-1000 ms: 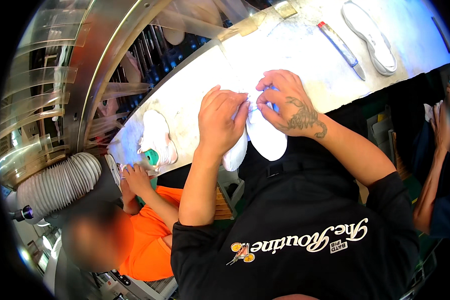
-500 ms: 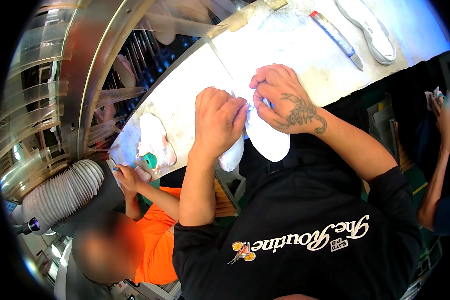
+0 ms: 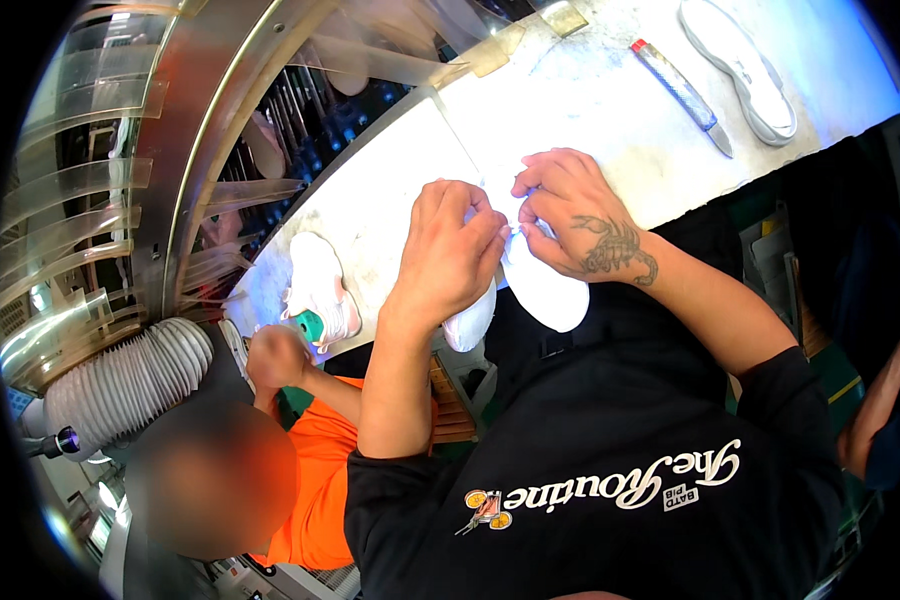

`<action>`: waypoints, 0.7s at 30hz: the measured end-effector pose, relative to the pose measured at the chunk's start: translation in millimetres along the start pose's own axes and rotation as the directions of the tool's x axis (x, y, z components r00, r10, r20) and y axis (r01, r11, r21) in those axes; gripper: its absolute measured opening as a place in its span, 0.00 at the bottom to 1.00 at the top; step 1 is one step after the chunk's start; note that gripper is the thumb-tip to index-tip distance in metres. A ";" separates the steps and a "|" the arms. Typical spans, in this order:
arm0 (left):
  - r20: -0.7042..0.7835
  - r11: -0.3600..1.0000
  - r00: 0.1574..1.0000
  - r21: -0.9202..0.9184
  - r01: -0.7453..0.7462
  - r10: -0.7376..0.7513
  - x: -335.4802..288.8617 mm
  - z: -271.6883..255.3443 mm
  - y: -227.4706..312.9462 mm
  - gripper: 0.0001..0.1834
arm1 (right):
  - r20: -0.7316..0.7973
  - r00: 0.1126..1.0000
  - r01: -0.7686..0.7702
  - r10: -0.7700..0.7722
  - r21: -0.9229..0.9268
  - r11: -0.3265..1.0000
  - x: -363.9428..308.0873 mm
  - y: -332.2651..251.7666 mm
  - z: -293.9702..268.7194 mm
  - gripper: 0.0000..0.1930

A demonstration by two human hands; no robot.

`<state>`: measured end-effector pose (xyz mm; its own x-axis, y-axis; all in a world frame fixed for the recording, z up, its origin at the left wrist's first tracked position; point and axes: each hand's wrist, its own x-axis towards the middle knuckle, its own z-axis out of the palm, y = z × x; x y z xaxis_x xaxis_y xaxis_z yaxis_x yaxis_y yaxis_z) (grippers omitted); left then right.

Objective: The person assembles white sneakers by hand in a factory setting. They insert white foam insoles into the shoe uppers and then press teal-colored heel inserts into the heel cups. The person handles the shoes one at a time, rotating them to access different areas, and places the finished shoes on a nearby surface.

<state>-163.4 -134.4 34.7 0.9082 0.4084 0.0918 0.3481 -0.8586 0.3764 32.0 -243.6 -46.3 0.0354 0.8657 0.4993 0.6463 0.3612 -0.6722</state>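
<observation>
Two white shoes lie at the table's near edge, toe ends toward me: one (image 3: 548, 292) below my right hand (image 3: 582, 218), the other (image 3: 473, 322) partly hidden under my left hand (image 3: 450, 245). The fingertips of both hands are pinched close together above the right-hand shoe. A small white bit shows between them, too bright and small to name. My left thumb and forefinger press together at the tips. My right thumb and forefinger are closed beside them, with the back of that hand turned up.
The brightly lit white table (image 3: 590, 110) holds a knife with a red end (image 3: 682, 98), a white shoe sole (image 3: 745, 75) and, at left, a white shoe (image 3: 317, 275). A person in orange (image 3: 315, 500) is close on my left; another person's arm (image 3: 882, 385) is at right. A corrugated duct (image 3: 135, 375) stands far left.
The view has shifted slightly. My hands keep their pinch over the shoes, fingertips a little differently set. The orange-clad person's hand has moved, and the right-hand person's hand has lifted away.
</observation>
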 end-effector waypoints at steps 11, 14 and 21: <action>0.036 0.999 0.998 0.004 0.050 -0.050 -0.6 -1.9 2.5 0.05 | 0.000 1.000 0.006 -0.006 0.016 1.000 -4.2 -0.5 3.0 0.06; 0.020 0.997 0.998 -0.058 0.057 -0.055 -3.0 -1.6 -0.5 0.06 | 0.018 0.999 0.043 -0.043 0.015 0.999 -2.9 -2.5 1.9 0.07; -0.048 0.997 0.999 -0.080 -0.010 0.007 1.1 17.4 -14.6 0.06 | -0.003 0.999 0.054 -0.054 0.000 0.999 -2.2 -1.8 3.0 0.09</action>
<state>-163.5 -126.8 13.3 0.8982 0.4172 0.1384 0.3190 -0.8353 0.4478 28.4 -245.0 -47.8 0.0029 0.8440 0.5364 0.6473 0.4072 -0.6443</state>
